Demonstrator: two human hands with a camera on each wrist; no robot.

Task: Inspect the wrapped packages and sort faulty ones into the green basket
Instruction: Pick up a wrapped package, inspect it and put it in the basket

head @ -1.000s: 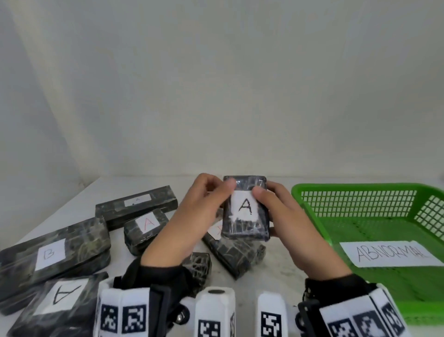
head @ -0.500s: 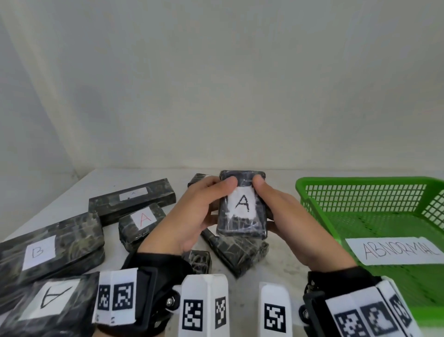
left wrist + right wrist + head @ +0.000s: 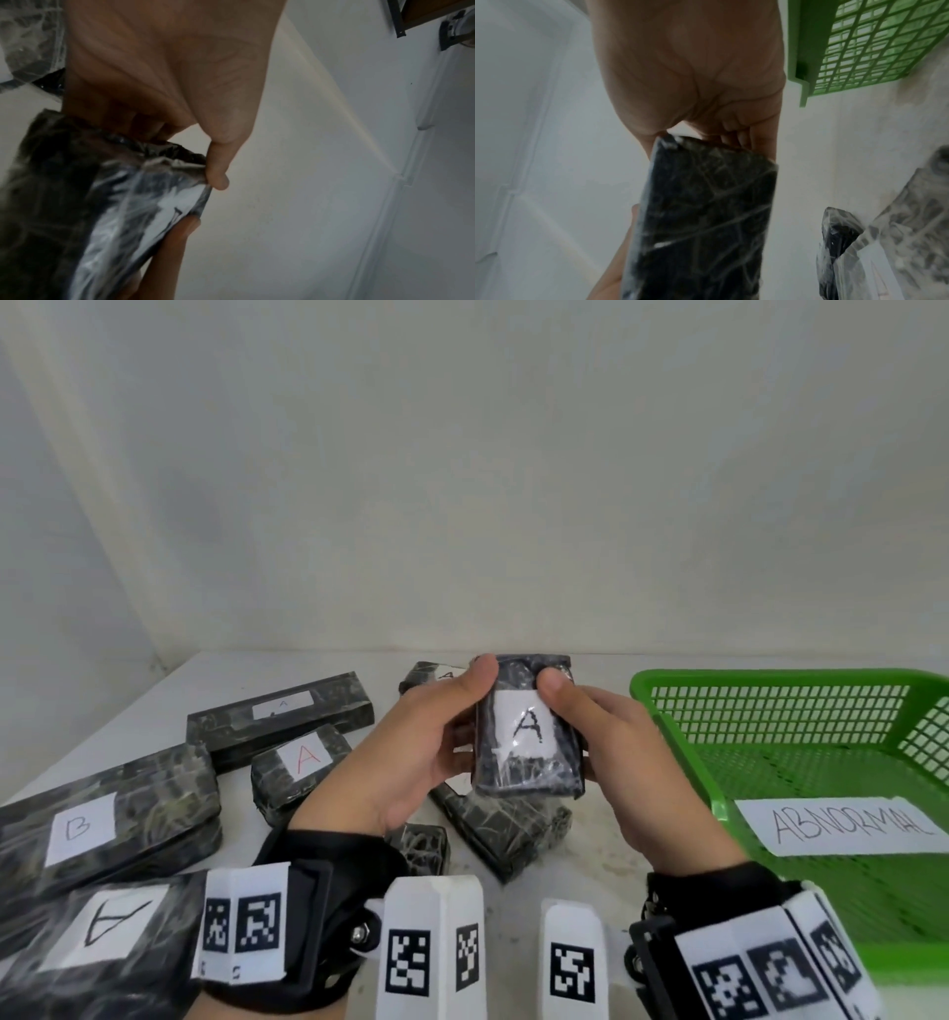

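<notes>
A small dark package in clear wrap with a white label marked A (image 3: 529, 731) is held up above the table between both hands. My left hand (image 3: 431, 737) grips its left edge, thumb over the top corner. My right hand (image 3: 590, 731) grips its right edge, thumb on the label's upper corner. The left wrist view shows my thumb pinching the package (image 3: 107, 203) at its corner. In the right wrist view the package's dark back (image 3: 700, 219) faces the camera, with my fingers behind it. The green basket (image 3: 667, 706) stands to the right, holding only a paper sign reading ABNORMAL (image 3: 847, 824).
Several wrapped packages lie on the white table: a long one (image 3: 282, 711) at the back, one with a red A (image 3: 303, 762), a B one (image 3: 102, 824), one with a black A (image 3: 102, 932) at front left, and one (image 3: 503, 829) under my hands. A white wall stands behind.
Both hands keep hold of the A package, with the thumbs shifted slightly at its top. The view has tipped a little, so the table items sit lower and further left.
</notes>
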